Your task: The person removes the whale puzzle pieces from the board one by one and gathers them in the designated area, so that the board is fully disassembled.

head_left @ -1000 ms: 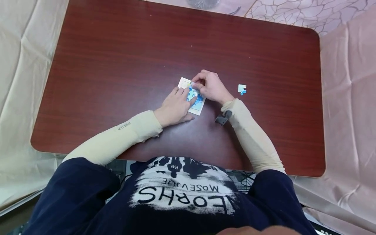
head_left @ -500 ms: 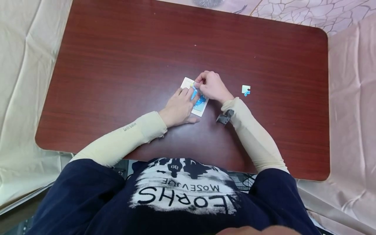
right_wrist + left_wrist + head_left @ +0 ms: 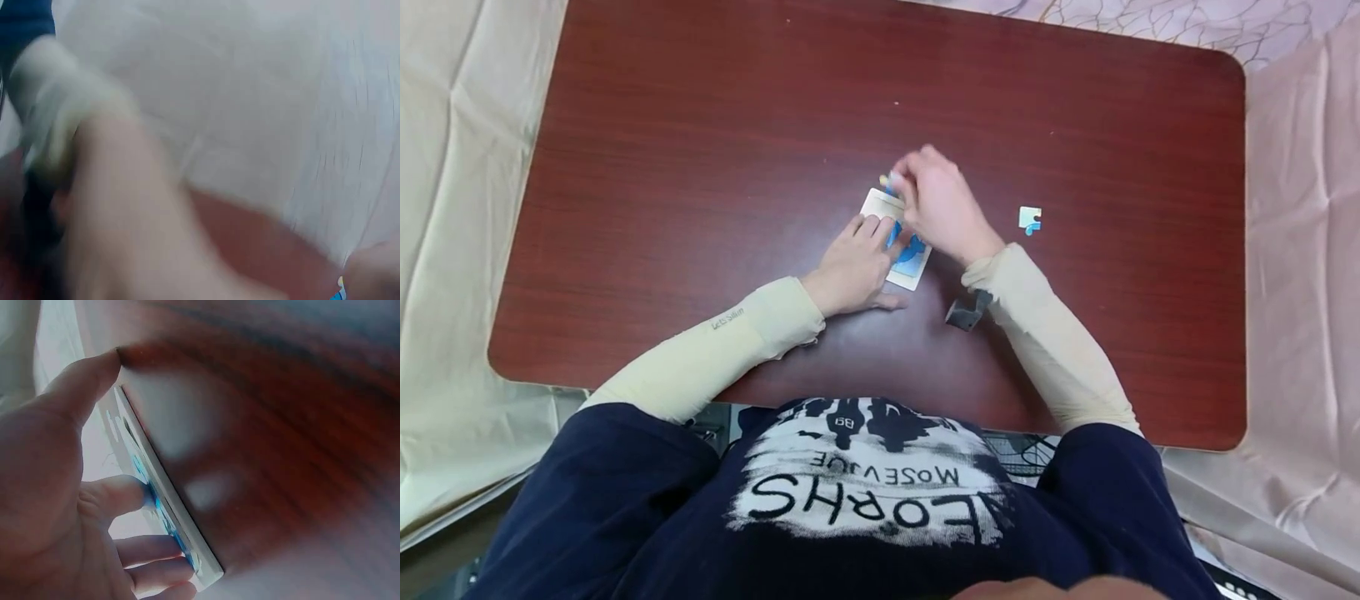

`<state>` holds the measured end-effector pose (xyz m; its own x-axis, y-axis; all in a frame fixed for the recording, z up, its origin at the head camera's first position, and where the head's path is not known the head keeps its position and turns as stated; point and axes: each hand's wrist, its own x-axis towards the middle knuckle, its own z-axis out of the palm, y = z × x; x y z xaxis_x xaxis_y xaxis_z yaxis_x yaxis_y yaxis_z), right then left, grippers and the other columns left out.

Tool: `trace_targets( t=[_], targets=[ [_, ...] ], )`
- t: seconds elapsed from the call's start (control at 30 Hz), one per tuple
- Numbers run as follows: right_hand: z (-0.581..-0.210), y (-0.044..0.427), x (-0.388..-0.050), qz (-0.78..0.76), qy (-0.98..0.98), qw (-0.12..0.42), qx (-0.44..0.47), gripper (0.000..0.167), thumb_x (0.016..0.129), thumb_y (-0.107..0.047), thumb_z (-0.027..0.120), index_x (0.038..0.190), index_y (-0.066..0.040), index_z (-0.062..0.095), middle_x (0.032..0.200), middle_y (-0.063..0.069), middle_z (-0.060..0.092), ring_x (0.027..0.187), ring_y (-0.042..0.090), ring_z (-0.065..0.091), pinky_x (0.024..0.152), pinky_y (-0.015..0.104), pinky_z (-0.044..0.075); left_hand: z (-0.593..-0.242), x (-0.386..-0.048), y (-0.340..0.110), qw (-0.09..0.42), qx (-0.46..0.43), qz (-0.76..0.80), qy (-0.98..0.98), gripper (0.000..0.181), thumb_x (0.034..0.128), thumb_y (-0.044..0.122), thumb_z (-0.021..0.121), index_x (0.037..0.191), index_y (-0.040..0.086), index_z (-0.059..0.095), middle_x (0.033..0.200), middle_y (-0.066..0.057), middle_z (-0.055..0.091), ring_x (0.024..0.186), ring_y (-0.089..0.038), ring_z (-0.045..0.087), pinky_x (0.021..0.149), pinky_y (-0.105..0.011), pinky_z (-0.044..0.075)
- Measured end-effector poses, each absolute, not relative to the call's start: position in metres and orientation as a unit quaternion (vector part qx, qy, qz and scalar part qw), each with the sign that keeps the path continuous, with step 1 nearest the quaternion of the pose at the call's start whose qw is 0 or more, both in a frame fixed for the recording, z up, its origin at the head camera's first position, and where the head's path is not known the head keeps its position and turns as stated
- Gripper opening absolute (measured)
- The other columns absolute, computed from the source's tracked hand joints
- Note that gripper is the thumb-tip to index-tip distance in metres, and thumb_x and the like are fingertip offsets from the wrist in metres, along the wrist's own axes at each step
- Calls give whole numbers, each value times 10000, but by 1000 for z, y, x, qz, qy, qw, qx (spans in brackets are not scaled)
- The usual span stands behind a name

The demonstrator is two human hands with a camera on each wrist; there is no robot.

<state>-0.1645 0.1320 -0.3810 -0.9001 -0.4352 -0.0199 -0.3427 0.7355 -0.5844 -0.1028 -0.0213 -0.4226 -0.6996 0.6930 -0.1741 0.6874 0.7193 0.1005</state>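
A small white-bordered puzzle board (image 3: 877, 202) with a blue picture lies near the middle of the table. My left hand (image 3: 852, 268) rests on it from the left, fingertips touching the picture and thumb apart on the table side. Just past the board's far edge, my right hand (image 3: 946, 206) pinches a yellow and blue puzzle piece (image 3: 886, 182), partly hidden by the fingers. In the left wrist view the board (image 3: 181, 519) appears edge-on under the left fingers. The right wrist view is blurred, with only a sliver of the piece (image 3: 339, 291) showing.
One loose puzzle piece (image 3: 1029, 220), pale with some blue, lies on the table to the right of the right hand. The reddish-brown table (image 3: 700, 125) has rounded corners. Pale cloth (image 3: 1285, 250) hangs beyond its sides.
My right hand has drawn a puzzle piece off the board and moved it away past the far edge. My left hand stays on the board.
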Motion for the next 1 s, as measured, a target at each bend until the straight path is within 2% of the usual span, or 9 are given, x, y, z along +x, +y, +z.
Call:
trace_targets(
  t=[0.07,0.17,0.27,0.4,0.5,0.6,0.73,0.87,1.0],
  targets=[
    [-365,133,-169,-322,926,51,-191,189,976,-191,564,1022,-57,689,896,54,547,754,193,522,704,302,424,-423,-104,-20,93,377,12,922,1005,796,741,554,1512,70,335,1260,-187,405,1118,-340,376,1045,-467,282],
    [-352,149,-173,-358,921,44,-150,208,948,-273,623,1028,-120,740,865,2,574,727,138,513,671,258,392,-425,-103,-16,95,378,18,921,1006,794,742,553,1516,78,330,1278,-190,402,1141,-344,374,1079,-481,255],
    [-352,182,-171,-386,916,58,-89,218,915,-322,668,1034,-168,767,877,-52,631,760,108,512,659,244,379,-425,-102,-14,115,373,33,920,998,798,731,559,1517,79,328,1291,-192,401,1158,-344,377,1100,-474,230],
    [-352,230,-162,-401,914,54,-15,259,892,-358,696,1074,-189,768,910,-64,688,736,141,538,631,256,380,-415,-104,-18,156,341,73,924,936,846,675,556,1534,97,293,1243,-169,442,1142,-333,413,1113,-446,209],
    [-353,262,-159,-376,926,26,9,279,899,-352,689,1101,-175,761,882,-76,688,720,123,547,640,219,384,-403,-110,-26,180,304,127,927,830,902,582,558,1537,118,294,1166,-141,495,1072,-312,480,1048,-440,291],
    [-356,289,-160,-333,943,16,22,294,915,-337,669,1138,-160,746,865,-96,672,754,86,537,662,192,383,-393,-116,-38,188,272,177,927,723,931,477,583,1515,120,352,1157,-119,507,1010,-281,488,905,-413,371],
    [-367,317,-163,-293,954,41,41,310,901,-337,687,1118,-121,737,815,-81,659,710,112,526,624,225,376,-390,-120,-60,174,239,208,932,659,924,397,628,1468,79,432,1160,-112,489,964,-262,425,785,-371,361],
    [-379,333,-168,-280,956,78,40,320,873,-362,719,1030,-84,738,775,-19,680,699,127,512,627,244,364,-392,-118,-81,170,194,200,945,677,907,405,650,1445,48,449,1162,-133,485,985,-289,405,786,-388,348],
    [-390,336,-172,-295,949,108,29,309,863,-371,729,1008,-99,746,791,34,692,715,135,494,636,249,359,-398,-113,-88,176,181,149,956,914,831,552,689,1468,-14,360,1260,-194,440,1104,-349,390,860,-446,354]
  ],
)
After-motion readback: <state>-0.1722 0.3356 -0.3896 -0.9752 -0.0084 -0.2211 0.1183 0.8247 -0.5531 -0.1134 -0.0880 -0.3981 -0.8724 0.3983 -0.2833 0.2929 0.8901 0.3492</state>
